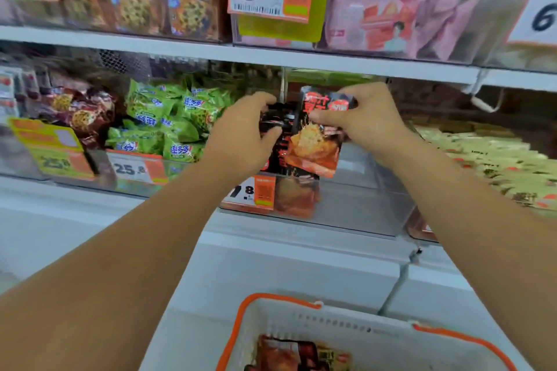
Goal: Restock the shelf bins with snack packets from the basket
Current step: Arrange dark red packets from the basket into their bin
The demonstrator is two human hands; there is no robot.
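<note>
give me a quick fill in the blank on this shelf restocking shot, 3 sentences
1. The right hand pinches a black and ____ snack packet over the clear plastic shelf bin.
2. The bin left of the hands holds ____ snack packets.
3. The white plastic basket below has ____ handles.

Missing words: orange; green; orange
</note>
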